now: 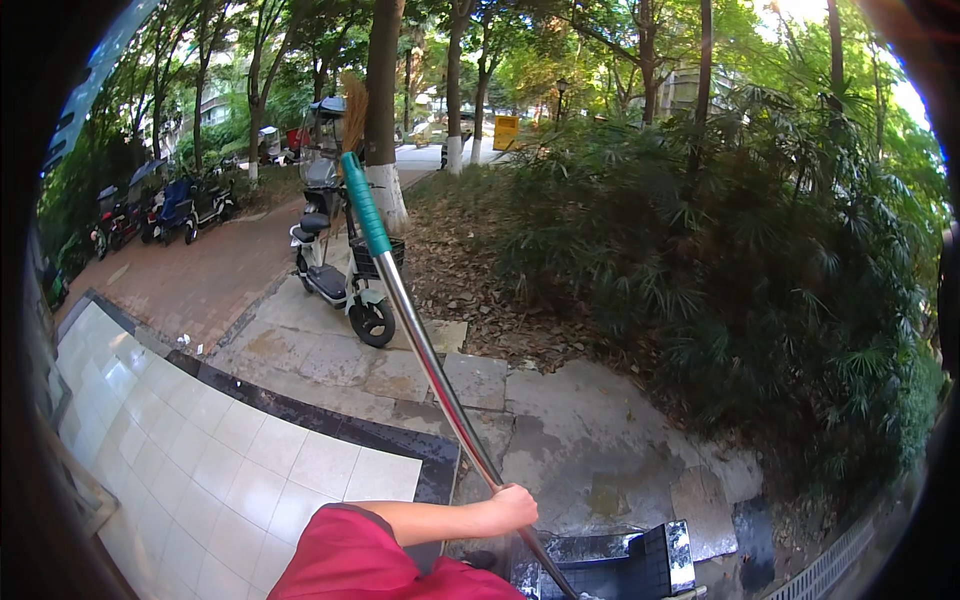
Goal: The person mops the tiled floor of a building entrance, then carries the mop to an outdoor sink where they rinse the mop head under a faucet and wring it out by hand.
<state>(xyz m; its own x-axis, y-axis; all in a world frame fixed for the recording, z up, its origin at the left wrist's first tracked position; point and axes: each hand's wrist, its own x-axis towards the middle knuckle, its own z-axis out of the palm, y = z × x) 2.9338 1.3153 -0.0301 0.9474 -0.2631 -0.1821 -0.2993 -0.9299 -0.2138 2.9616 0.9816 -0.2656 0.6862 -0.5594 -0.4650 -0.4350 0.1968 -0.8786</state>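
My left hand (516, 507) reaches across from a red sleeve and is closed around a shiny metal pole (429, 352). The pole slants up and away, ending in a ridged green plastic grip (366, 206). Below my hand, it runs down into a low trough (679, 553) lined with dark tiles, at the bottom of the view. Whatever is fixed to its lower end is cut off by the picture's edge, apart from a whitish bit. My right hand is out of view. A dark shoe (480, 559) shows beside the trough.
Pale floor tiles (244, 427) with a black stone border (352, 427) lie left. Ahead, a white electric scooter (337, 281) stands by a tree (384, 112), with a straw broom (354, 112) upright there. Dense shrubs (712, 285) fill the right; a drain grate (825, 566) lies below them. Paving looks wet.
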